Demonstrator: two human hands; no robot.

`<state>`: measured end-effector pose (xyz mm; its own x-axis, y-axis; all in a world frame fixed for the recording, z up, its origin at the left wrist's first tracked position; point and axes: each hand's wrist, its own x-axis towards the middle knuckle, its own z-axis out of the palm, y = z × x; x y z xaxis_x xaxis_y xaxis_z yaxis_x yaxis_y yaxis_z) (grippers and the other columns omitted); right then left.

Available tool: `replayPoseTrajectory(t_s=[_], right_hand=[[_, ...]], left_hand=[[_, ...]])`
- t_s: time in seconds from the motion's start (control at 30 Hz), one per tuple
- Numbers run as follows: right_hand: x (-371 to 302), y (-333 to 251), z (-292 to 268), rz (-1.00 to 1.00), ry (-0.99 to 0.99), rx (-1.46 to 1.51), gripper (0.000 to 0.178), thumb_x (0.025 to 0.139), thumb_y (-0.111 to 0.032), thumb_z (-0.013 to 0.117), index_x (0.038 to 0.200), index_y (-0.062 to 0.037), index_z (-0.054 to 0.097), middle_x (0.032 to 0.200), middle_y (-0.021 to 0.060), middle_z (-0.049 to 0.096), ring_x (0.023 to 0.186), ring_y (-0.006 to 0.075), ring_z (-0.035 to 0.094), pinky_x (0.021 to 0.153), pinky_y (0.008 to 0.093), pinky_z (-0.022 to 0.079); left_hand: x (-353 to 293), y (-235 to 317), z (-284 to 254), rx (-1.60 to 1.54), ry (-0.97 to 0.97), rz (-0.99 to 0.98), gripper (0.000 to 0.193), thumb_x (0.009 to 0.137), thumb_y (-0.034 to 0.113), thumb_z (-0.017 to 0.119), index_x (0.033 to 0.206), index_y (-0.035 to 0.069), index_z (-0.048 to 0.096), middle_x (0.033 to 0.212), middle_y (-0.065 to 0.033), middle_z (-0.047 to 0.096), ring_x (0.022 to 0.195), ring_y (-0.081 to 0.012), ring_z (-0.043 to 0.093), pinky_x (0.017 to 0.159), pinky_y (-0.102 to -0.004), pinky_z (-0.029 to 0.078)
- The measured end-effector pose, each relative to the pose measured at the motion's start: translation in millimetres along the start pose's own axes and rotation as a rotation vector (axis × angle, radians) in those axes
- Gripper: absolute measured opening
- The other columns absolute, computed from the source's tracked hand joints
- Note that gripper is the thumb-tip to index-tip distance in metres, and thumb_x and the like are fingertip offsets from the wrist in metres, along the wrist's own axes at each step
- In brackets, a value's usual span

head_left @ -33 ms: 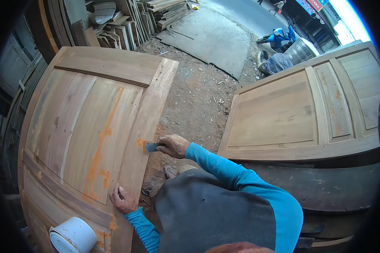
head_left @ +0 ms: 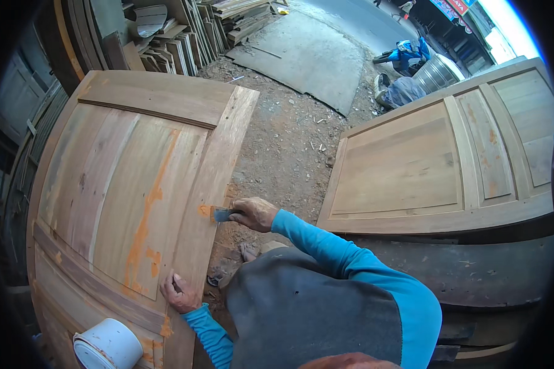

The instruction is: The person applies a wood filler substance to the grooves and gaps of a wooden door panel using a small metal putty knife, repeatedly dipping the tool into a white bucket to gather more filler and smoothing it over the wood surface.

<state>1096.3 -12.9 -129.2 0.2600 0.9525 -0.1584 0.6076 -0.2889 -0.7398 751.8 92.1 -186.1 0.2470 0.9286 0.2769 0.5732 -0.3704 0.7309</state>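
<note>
lying across the left of the view, the wooden door [head_left: 194, 246] is pale brown and bare, with grain running along its boards. its middle is a wide panel [head_left: 126, 184] of joined boards, some pinkish, some yellower, with a few dark knots. a long, ragged streak of orange filler [head_left: 144, 227] runs down this panel, a smaller blotch sits beside it, and more smears mark the lower part near the crossbar [head_left: 98, 277]. a small orange patch [head_left: 203, 210] lies on the door's right edge board.

touching that patch is the scraper [head_left: 222, 214], its bluish blade flat or nearly flat on the wood and orange along its front edge. the right hand [head_left: 256, 213] is closed around the scraper's handle end, just past the door's edge. the left hand [head_left: 180, 293] rests on the same edge board, nearer the body, with its fingers bent; whether it clasps the edge cannot be told.

a white bucket [head_left: 111, 344] sits on the door's near left part, with orange marks on the wood beside it. the person wears bright blue sleeves [head_left: 314, 240] and a dark apron [head_left: 314, 307].

across a strip of littered dirt ground [head_left: 283, 141], a second door [head_left: 394, 163] stands to the right, tilted, with some orange marks on its narrow panel. farther off are a flat grey sheet [head_left: 308, 55] on the ground, piled boards [head_left: 246, 24], a metal tub [head_left: 437, 75] and a blue motorbike [head_left: 410, 52].
</note>
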Motion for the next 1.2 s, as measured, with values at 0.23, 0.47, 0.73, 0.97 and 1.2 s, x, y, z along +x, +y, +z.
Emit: replayPoseTrajectory(t_s=[0.23, 0.47, 0.73, 0.97, 1.2], right_hand=[[-23.6, 9.1, -9.1, 0.111, 0.046, -0.007, 0.031, 0.101, -0.031, 0.062, 0.109, -0.0017, 0.068, 0.100, 0.0245, 0.069, 0.101, 0.0456, 0.065, 0.086, 0.0541, 0.051], [-31.1, 16.3, -18.8, 0.144, 0.055, -0.020, 0.031, 0.101, -0.030, 0.062, 0.112, -0.0019, 0.067, 0.105, 0.0246, 0.069, 0.104, 0.0445, 0.065, 0.088, 0.0536, 0.051], [-23.1, 22.1, -7.6, 0.187, 0.141, 0.036, 0.028, 0.098, -0.025, 0.067, 0.109, 0.0000, 0.071, 0.099, 0.0246, 0.070, 0.095, 0.0451, 0.068, 0.081, 0.0494, 0.053], [-17.9, 20.8, 22.6, 0.257, 0.245, 0.212, 0.035, 0.102, -0.035, 0.069, 0.103, 0.0003, 0.069, 0.074, 0.0076, 0.065, 0.066, 0.0145, 0.065, 0.061, 0.0330, 0.052], [-21.7, 26.5, 23.0, 0.206, 0.296, -0.107, 0.029, 0.099, -0.028, 0.070, 0.104, 0.0007, 0.068, 0.081, 0.0198, 0.066, 0.074, 0.0338, 0.068, 0.067, 0.0419, 0.051]], left_hand=[[1.3, 2.6, -5.7, -0.001, 0.010, 0.080, 0.023, 0.098, 0.010, 0.062, 0.112, -0.005, 0.071, 0.104, -0.0219, 0.066, 0.099, -0.0386, 0.063, 0.088, -0.0483, 0.052], [1.3, 5.8, -3.0, 0.005, -0.007, 0.086, 0.022, 0.098, 0.009, 0.061, 0.112, -0.005, 0.071, 0.104, -0.0218, 0.067, 0.098, -0.0383, 0.063, 0.088, -0.0490, 0.052], [8.0, 18.9, -7.8, 0.082, 0.000, 0.059, 0.019, 0.096, 0.007, 0.066, 0.112, 0.001, 0.074, 0.101, -0.0173, 0.069, 0.095, -0.0361, 0.064, 0.085, -0.0458, 0.052], [5.4, 19.5, -11.3, 0.035, 0.059, 0.029, 0.020, 0.092, 0.005, 0.070, 0.111, 0.006, 0.075, 0.104, -0.0134, 0.071, 0.098, -0.0324, 0.067, 0.087, -0.0420, 0.054], [5.4, 17.8, -6.1, 0.023, 0.081, 0.028, 0.018, 0.093, 0.006, 0.070, 0.110, 0.006, 0.077, 0.100, -0.0120, 0.070, 0.096, -0.0292, 0.066, 0.086, -0.0391, 0.054]])
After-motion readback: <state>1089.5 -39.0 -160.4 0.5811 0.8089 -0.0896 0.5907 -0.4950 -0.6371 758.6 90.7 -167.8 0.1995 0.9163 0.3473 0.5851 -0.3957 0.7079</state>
